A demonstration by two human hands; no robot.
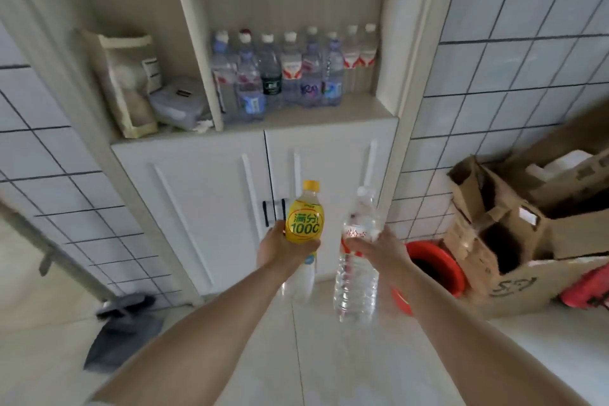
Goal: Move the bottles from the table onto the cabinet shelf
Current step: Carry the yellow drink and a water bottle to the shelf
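Observation:
My left hand [280, 249] grips a yellow-labelled bottle [304, 221] with a yellow cap, held upright in front of the white cabinet doors. Beside it my right hand [379, 249] grips a clear water bottle [357, 260] with a red label, tilted slightly. Both bottles are well below the cabinet shelf [359, 107], which holds a row of several water bottles [290, 72] along its back and left. The shelf's front right part is bare.
A paper bag [127, 82] and a plastic box [179, 102] sit on the ledge left of the shelf. Cardboard boxes [520, 221] and a red basin [435, 267] stand at the right. A grey dustpan [125, 330] leans at the lower left.

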